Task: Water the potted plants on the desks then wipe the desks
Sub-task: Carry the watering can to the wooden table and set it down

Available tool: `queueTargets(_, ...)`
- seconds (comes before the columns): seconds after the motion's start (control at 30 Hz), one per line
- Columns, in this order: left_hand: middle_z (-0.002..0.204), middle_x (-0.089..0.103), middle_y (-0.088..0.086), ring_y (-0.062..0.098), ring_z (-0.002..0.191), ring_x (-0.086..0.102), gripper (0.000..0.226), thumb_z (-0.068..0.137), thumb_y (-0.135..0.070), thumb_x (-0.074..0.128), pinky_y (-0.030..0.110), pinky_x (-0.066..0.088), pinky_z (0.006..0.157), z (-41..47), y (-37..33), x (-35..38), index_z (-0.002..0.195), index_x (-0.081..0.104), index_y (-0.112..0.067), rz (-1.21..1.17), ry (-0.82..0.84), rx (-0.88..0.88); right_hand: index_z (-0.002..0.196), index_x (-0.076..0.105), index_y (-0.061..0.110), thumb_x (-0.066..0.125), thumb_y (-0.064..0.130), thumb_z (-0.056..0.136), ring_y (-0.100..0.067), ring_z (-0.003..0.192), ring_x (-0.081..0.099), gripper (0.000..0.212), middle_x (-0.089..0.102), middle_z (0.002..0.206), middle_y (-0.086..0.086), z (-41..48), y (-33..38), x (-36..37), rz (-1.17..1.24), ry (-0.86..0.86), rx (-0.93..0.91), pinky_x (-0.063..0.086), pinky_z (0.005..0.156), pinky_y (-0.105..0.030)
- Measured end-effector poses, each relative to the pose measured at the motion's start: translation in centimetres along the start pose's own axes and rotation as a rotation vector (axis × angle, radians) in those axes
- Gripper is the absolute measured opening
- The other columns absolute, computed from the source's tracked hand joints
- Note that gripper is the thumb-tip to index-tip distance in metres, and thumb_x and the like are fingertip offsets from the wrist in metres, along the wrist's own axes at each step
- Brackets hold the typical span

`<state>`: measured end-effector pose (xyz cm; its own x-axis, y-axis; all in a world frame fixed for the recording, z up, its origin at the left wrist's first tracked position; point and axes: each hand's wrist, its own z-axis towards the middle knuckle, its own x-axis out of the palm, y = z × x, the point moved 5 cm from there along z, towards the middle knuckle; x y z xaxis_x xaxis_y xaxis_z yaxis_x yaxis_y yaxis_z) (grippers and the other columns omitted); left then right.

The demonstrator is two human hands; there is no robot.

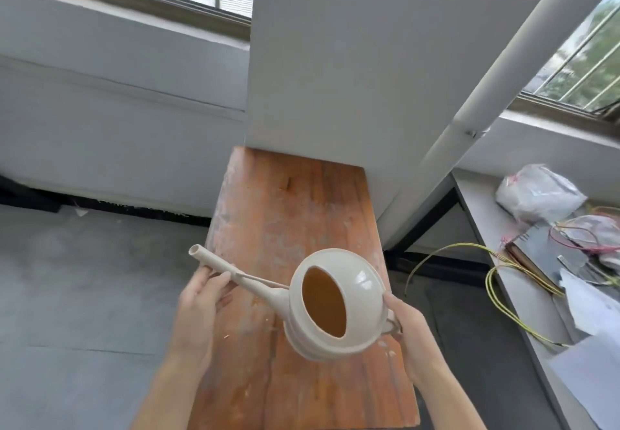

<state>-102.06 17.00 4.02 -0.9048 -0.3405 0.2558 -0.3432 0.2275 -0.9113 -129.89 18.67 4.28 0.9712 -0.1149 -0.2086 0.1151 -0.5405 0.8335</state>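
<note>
- Head view: cream watering can [362, 287], round body, long thin spout pointing left, oval fill hole on top; held in the air over a worn orange-brown wooden desk [292, 201].
- Inside looks brownish; water level cannot be told.
- Left hand [198, 308] holds the spout from below.
- Right hand [407, 325] grips the rear handle.
- White side ledge [483, 201]: knotted plastic bag [536, 194], contents unclear; yellow-green wires [503, 268].

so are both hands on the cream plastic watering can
Yes, the left hand grips the cream plastic watering can by its spout and the right hand its handle.
</note>
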Motion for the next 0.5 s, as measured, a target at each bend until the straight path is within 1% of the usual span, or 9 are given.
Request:
queueTargets(0.07, 0.096, 0.062, 0.007, 0.020, 0.093, 0.060, 0.022, 0.092, -0.006, 0.041, 0.030, 0.044, 0.080, 1.3, 0.0, 0.6, 0.099, 0.062, -0.011, 0.002, -0.001, -0.017, 0.093, 0.070, 0.018, 0.043, 0.038, 0.090, -0.020, 0.072, 0.059, 0.034, 0.062, 0.048, 0.002, 1.4, 0.6, 0.1, 0.013, 0.007, 0.017, 0.040, 0.091, -0.043)
queueTargets(0.13, 0.091, 0.061, 0.006, 0.019, 0.090, 0.059, 0.021, 0.092, -0.007, 0.042, 0.031, 0.044, 0.081, 2.5, -0.4, 1.3, 0.088, 0.062, -0.014, 0.001, 0.005, -0.030, 0.095, 0.070, 0.016, 0.043, 0.031, 0.093, -0.016, 0.066, 0.060, 0.031, 0.061, 0.052, -0.005, 2.6, 1.6, 0.1, 0.036, -0.003, -0.002, 0.045, 0.079, -0.033)
queueTargets(0.17, 0.090, 0.061, 0.006, 0.019, 0.090, 0.059, 0.022, 0.092, -0.008, 0.042, 0.032, 0.044, 0.081, 3.1, -0.7, 1.8, 0.084, 0.061, -0.016, 0.001, 0.007, -0.037, 0.094, 0.069, 0.013, 0.044, 0.030, 0.093, -0.014, 0.061, 0.061, 0.031, 0.063, 0.054, -0.005, 3.3, 2.3, 0.1, 0.038, -0.004, -0.018, 0.045, 0.073, -0.029)
queueTargets(0.2, 0.090, 0.061, 0.006, 0.020, 0.090, 0.059, 0.022, 0.092, -0.009, 0.042, 0.032, 0.044, 0.081, 3.7, -0.9, 2.2, 0.083, 0.060, -0.017, 0.001, 0.006, -0.044, 0.090, 0.069, 0.017, 0.044, 0.029, 0.093, -0.010, 0.058, 0.062, 0.028, 0.067, 0.055, -0.001, 4.0, 2.9, 0.0, 0.029, -0.003, -0.036, 0.044, 0.069, -0.027)
queueTargets(0.27, 0.090, 0.062, 0.004, 0.019, 0.091, 0.061, 0.020, 0.092, -0.010, 0.043, 0.033, 0.044, 0.083, 5.1, -1.6, 3.0, 0.084, 0.059, -0.017, 0.010, 0.006, -0.053, 0.087, 0.068, 0.022, 0.043, 0.030, 0.094, -0.005, 0.059, 0.064, 0.027, 0.071, 0.059, 0.004, 5.5, 4.5, 0.2, 0.003, 0.008, -0.044, 0.043, 0.072, -0.030)
queueTargets(0.33, 0.090, 0.061, 0.003, 0.017, 0.090, 0.062, 0.018, 0.092, -0.011, 0.042, 0.033, 0.043, 0.083, 6.7, -2.2, 3.8, 0.086, 0.058, -0.016, 0.021, 0.007, -0.052, 0.089, 0.069, 0.021, 0.042, 0.033, 0.094, -0.010, 0.064, 0.065, 0.030, 0.070, 0.069, -0.004, 7.4, 5.9, 0.3, -0.031, 0.036, -0.041, 0.044, 0.075, -0.031)
queueTargets(0.4, 0.092, 0.062, 0.003, 0.016, 0.091, 0.063, 0.017, 0.092, -0.011, 0.042, 0.031, 0.044, 0.080, 8.6, -2.7, 4.7, 0.086, 0.057, -0.017, 0.035, 0.008, -0.037, 0.089, 0.068, 0.021, 0.041, 0.034, 0.094, -0.013, 0.068, 0.063, 0.031, 0.067, 0.075, -0.006, 9.4, 7.3, 0.3, -0.055, 0.040, -0.041, 0.044, 0.071, -0.030)
queueTargets(0.47, 0.095, 0.063, 0.002, 0.017, 0.095, 0.062, 0.016, 0.092, -0.013, 0.043, 0.031, 0.043, 0.080, 10.7, -3.1, 5.7, 0.086, 0.057, -0.017, 0.050, 0.012, -0.023, 0.088, 0.065, 0.023, 0.040, 0.038, 0.094, -0.013, 0.076, 0.059, 0.030, 0.066, 0.079, -0.002, 11.7, 8.5, 0.3, -0.070, 0.034, -0.033, 0.041, 0.081, -0.035)
queueTargets(0.5, 0.096, 0.063, 0.002, 0.017, 0.097, 0.062, 0.015, 0.092, -0.014, 0.043, 0.030, 0.043, 0.079, 11.9, -3.4, 6.2, 0.085, 0.057, -0.017, 0.056, 0.015, -0.018, 0.092, 0.065, 0.022, 0.040, 0.040, 0.094, -0.014, 0.081, 0.057, 0.031, 0.066, 0.086, -0.002, 13.0, 9.1, 0.5, -0.086, 0.038, -0.029, 0.039, 0.087, -0.039)
